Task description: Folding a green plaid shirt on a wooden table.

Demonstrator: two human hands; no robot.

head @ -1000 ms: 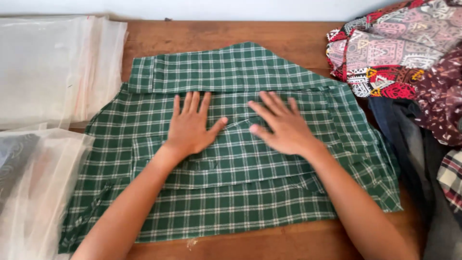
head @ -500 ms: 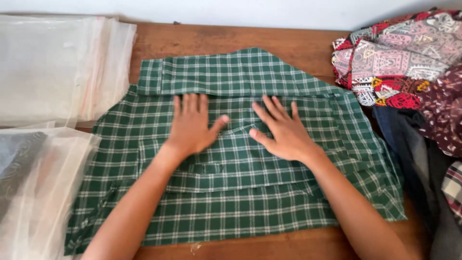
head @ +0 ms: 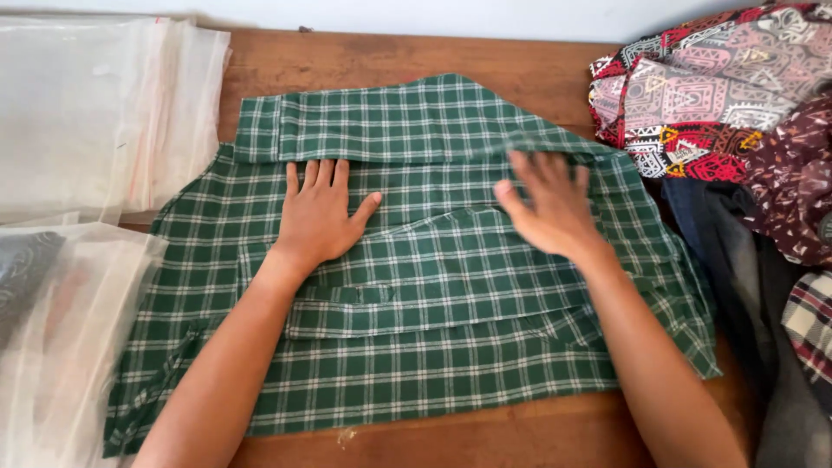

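Garment: a green-and-white checked cotton shirt (head: 416, 347) lies spread flat in the middle of the brown wooden table (head: 485, 65), between the plastic bags and the heap of clothes.
Left hand: the left hand (head: 319, 215) rests palm-down on the shirt, fingers straight and together, thumb out, pinning the cloth just below the folded band at the top; it grips nothing.
Right hand: the right hand (head: 548, 208) is blurred, fingers spread and open, over the shirt's upper right part; I cannot tell whether it touches the cloth.
Done so far: judging by how it lies, the top edge is turned down into a band, and a sleeve seems folded across the middle, cuff towards the left.
Left to do: the lower part lies unfolded and the outline is wide and uneven, so I would say the folding is partway.
To the left: stacks of clear plastic bags (head: 95, 113).
To the right: a heap of patterned clothes (head: 711, 95), red, white and dark.
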